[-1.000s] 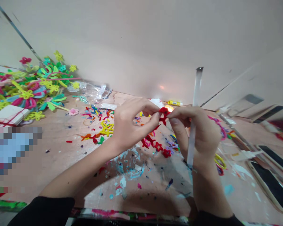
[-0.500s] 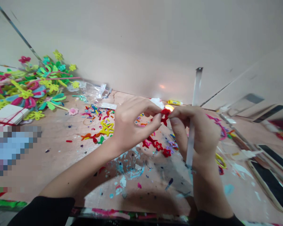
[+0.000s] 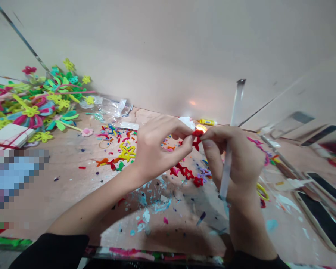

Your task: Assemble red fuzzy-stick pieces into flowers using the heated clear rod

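Observation:
My left hand (image 3: 159,149) and my right hand (image 3: 235,157) meet above the table, their fingertips pinching a small red fuzzy pipe-cleaner shape (image 3: 197,137) from both sides. My right hand also grips a long, narrow, shiny strip (image 3: 235,108) that stands upright through the palm. Several red pipe-cleaner shapes (image 3: 184,173) lie on the table just beneath my hands. It is hard to tell whether they connect to the held piece.
A paint-stained table (image 3: 64,194) holds scattered coloured pipe-cleaner pieces, a yellow star (image 3: 126,152) and a glue stick (image 3: 208,121). A heap of pipe-cleaner flowers (image 3: 36,106) lies back left beside a plastic bag (image 3: 109,108). A white box (image 3: 9,135) sits left.
The top of the shiny strip has tilted slightly to the right. My fingers stay pinched on the red shape, and the red pieces below have shifted a little.

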